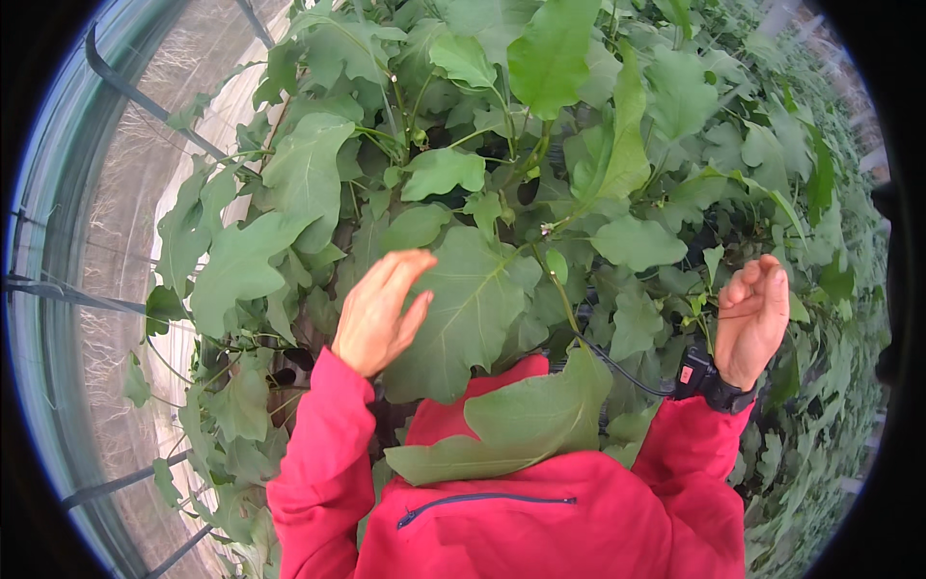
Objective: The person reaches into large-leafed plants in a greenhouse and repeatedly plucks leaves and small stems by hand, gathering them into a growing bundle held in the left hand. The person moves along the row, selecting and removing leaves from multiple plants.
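Observation:
My left hand [385, 313] is raised with its thumb apart from the fingers, and nothing shows in it. It hovers over the left edge of a broad eggplant leaf [463, 304]; whether they touch I cannot tell. To the right, my right hand [752, 322] is loosely cupped above the foliage, with no object visible in it. Another large leaf [528, 427] lies against the front of my red jacket [521, 528]. Ahead, among the eggplant plants, are a small pale purple flower [546, 229] and a dark rounded fruit [528, 189] half hidden by leaves.
A black strap with a small device [694, 373] circles my right wrist, and a black cable [622, 373] runs from it into the leaves. Dense eggplant foliage [817, 434] fills the right side. On the left stand metal greenhouse tubes [137, 98] and clear film sheeting [123, 347].

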Tool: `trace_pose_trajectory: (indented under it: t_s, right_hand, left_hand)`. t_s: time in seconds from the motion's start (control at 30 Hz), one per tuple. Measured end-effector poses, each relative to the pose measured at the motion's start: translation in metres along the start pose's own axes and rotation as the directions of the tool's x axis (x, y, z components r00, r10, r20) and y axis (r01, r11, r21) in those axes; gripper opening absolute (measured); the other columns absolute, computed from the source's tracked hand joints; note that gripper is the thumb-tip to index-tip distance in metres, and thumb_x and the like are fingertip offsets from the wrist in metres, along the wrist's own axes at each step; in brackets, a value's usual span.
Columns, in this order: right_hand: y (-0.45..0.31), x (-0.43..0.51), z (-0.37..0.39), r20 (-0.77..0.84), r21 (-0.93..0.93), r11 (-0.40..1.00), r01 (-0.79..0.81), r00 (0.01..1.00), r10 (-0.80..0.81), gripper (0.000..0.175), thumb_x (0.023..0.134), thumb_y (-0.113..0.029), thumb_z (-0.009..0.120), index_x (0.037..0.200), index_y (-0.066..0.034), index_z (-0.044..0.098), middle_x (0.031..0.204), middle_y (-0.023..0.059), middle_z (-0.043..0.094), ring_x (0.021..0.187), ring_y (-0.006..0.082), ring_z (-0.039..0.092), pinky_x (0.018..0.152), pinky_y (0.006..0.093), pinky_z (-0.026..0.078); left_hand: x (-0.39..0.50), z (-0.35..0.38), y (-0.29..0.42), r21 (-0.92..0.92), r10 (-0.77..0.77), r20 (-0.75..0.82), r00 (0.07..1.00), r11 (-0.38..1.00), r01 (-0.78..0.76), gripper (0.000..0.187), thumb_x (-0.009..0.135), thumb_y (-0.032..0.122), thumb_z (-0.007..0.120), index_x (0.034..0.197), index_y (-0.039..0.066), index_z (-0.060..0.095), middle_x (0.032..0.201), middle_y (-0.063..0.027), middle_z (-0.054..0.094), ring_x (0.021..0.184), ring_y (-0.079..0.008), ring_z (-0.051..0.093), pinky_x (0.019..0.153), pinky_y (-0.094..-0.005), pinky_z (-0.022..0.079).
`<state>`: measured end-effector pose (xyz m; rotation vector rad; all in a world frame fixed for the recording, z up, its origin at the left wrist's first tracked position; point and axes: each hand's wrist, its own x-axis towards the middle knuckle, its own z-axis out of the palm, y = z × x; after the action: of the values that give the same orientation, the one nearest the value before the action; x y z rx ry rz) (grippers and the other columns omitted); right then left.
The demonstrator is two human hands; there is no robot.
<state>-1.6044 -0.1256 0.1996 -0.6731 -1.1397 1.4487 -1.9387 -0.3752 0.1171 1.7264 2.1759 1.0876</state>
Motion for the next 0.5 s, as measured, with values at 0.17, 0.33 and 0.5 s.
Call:
trace_pose_trajectory:
  t_s: [0.17,0.33,0.5]
  right_hand:
    - [-0.043,-0.036,0.022,0.114,0.177,0.976,0.13,0.982,-0.152,0.025,0.111,-0.032,0.053,0.112,-0.0088,0.062,0.09,0.0005,0.057,0.069,0.0114,0.048,0.06,0.0274,0.037]
    - [-0.085,-0.069,0.067,0.259,0.328,0.914,0.24,0.907,-0.332,0.032,0.113,-0.035,0.048,0.111,-0.0078,0.064,0.087,0.0007,0.054,0.065,0.0112,0.043,0.058,0.0275,0.035]
    - [-0.151,-0.104,0.1,0.357,0.46,0.819,0.342,0.774,-0.523,0.018,0.104,-0.016,0.059,0.09,-0.0053,0.061,0.081,-0.0001,0.053,0.063,0.0082,0.05,0.062,0.025,0.04]
  left_hand:
    - [-0.067,0.002,0.023,-0.204,-0.072,0.021,0.997,0.976,0.075,0.036,0.087,-0.006,0.071,0.122,0.001,0.064,0.112,-0.0141,0.071,0.092,-0.0245,0.072,0.08,-0.0355,0.058]
    - [-0.114,0.012,0.048,-0.379,-0.021,0.032,0.999,0.925,0.031,0.039,0.089,-0.004,0.07,0.126,0.001,0.062,0.113,-0.0149,0.071,0.091,-0.0261,0.073,0.079,-0.0358,0.059]
    - [-0.144,0.027,0.071,-0.643,0.126,0.195,0.973,0.765,0.03,0.042,0.09,0.0,0.069,0.132,0.002,0.061,0.123,-0.0164,0.069,0.108,-0.0267,0.071,0.091,-0.0366,0.057]
